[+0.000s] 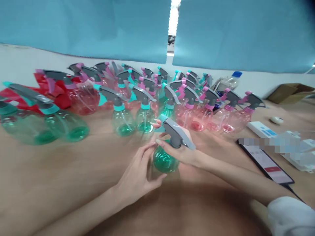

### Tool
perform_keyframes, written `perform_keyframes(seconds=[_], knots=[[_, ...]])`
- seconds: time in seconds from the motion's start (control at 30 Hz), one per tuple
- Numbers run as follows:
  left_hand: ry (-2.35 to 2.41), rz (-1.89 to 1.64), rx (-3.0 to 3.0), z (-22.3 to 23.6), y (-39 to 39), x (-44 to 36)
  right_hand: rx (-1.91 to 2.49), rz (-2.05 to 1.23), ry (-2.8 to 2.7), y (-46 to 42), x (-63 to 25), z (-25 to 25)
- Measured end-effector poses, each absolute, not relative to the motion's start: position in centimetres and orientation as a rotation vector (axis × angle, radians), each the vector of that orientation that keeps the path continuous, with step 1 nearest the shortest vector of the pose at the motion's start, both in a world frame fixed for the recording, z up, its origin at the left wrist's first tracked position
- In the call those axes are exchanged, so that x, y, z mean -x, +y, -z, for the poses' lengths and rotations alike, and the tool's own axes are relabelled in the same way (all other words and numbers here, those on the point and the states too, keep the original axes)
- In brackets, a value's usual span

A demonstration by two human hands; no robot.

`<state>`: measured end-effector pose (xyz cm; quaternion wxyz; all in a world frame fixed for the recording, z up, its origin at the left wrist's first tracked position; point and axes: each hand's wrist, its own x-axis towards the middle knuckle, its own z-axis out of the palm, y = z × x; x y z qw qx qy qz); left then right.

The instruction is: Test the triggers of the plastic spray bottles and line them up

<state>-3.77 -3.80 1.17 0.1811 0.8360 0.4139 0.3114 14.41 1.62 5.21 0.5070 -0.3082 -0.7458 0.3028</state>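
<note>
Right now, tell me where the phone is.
In the head view, the phone lies flat on the wooden table at the right, just beyond the right forearm, beside the white boxes.

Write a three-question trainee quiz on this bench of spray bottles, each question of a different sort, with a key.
1. True or false: the left hand cups the body of the green spray bottle.
2. Multiple choice: the right hand grips which part? A) the grey trigger head B) the phone C) the cardboard box
3. Fill the gap: the upright bottles behind the held one are green and ____.

Key
1. True.
2. A; the fingers wrap around the head where it meets the bottle.
3. Pink; the pink bottles stand to the right of the green bottles on the wooden table.
</note>
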Motion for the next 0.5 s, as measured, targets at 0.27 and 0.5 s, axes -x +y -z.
perform_keyframes(seconds=[0.27,0.5], knots=[[1.536,-1.030,-2.273,-3.1,-6.4,9.2,0.675,-0.722,-1.883,1.1,-4.9,-6.4],[1.868,-1.196,-2.365,-2.6,-5.6,14.8,0.552,-0.635,-1.947,2.4,1.5,-6.8]])
